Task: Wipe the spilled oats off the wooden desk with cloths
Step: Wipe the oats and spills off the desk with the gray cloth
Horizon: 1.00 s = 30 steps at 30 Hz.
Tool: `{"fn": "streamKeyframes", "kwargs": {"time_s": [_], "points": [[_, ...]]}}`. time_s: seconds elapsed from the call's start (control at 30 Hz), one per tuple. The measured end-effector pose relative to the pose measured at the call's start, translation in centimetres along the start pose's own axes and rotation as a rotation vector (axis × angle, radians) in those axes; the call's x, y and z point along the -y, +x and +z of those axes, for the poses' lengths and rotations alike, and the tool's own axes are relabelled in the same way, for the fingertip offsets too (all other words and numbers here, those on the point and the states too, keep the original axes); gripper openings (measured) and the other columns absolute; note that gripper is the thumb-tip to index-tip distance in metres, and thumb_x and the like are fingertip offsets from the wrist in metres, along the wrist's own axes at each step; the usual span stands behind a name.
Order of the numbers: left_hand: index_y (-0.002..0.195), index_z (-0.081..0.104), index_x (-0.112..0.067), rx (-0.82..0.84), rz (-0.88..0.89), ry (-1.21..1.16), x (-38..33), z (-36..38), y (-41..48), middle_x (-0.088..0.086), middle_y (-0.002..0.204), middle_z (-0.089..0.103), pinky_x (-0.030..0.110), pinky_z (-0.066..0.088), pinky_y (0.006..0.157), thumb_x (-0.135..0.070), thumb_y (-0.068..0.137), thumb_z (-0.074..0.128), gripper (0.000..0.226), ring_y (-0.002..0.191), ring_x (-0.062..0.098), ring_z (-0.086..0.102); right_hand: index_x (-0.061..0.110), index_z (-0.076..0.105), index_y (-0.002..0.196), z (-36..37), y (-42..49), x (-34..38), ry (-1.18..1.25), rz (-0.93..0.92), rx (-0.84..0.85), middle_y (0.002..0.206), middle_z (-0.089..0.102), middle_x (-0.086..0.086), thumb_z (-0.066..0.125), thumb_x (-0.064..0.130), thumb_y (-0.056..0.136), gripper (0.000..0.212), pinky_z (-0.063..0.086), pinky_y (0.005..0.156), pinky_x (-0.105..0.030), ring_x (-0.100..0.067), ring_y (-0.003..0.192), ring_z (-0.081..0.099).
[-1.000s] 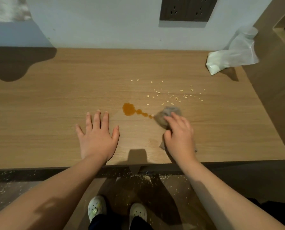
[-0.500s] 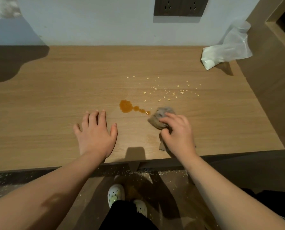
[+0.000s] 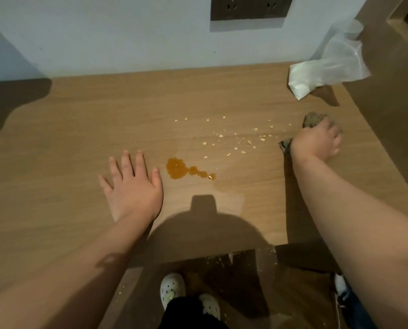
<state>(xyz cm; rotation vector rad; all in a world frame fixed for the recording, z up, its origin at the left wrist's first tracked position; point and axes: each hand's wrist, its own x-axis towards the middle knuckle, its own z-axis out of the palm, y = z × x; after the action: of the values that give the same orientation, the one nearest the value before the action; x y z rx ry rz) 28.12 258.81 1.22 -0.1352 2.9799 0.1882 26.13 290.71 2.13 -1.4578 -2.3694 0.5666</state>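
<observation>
On the desk [image 3: 74, 148], the right hand [image 3: 317, 142] is gripping a cloth [image 3: 313, 119] right of the oats [image 3: 243, 141]; the left hand [image 3: 132, 188] is lying flat, empty. A plastic bag [image 3: 328, 67] is holding something white.

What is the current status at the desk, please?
Left hand flat, open on light wooden desk. Right hand grips crumpled grey-brown cloth, right of scattered pale oat flakes. Orange liquid puddle beside left hand, nearer than oats.

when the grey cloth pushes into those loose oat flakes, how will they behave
The small pale oat flakes look thin, dry and separate, so they likely slide and scatter. Any the crumpled grey cloth drags into the orange liquid spill would probably stick.
</observation>
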Motion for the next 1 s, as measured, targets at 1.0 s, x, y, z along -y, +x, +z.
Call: {"fn": "streamKeyframes", "kwargs": {"time_s": [1.0], "points": [[0.150,-0.003,-0.029,-0.009,-0.021,-0.004,-0.4,-0.1,0.1,-0.001,0.159,-0.006,0.051,0.000,0.116,-0.049,0.096,0.008,0.059,0.145,0.023,-0.011,0.013,0.047,0.132,2.0,3.1,4.8,-0.075,-0.480,0.177,0.139,0.043,-0.011,0.044,0.011,0.088,0.044,0.026,0.107,-0.042,-0.032,0.127,0.033]]}}
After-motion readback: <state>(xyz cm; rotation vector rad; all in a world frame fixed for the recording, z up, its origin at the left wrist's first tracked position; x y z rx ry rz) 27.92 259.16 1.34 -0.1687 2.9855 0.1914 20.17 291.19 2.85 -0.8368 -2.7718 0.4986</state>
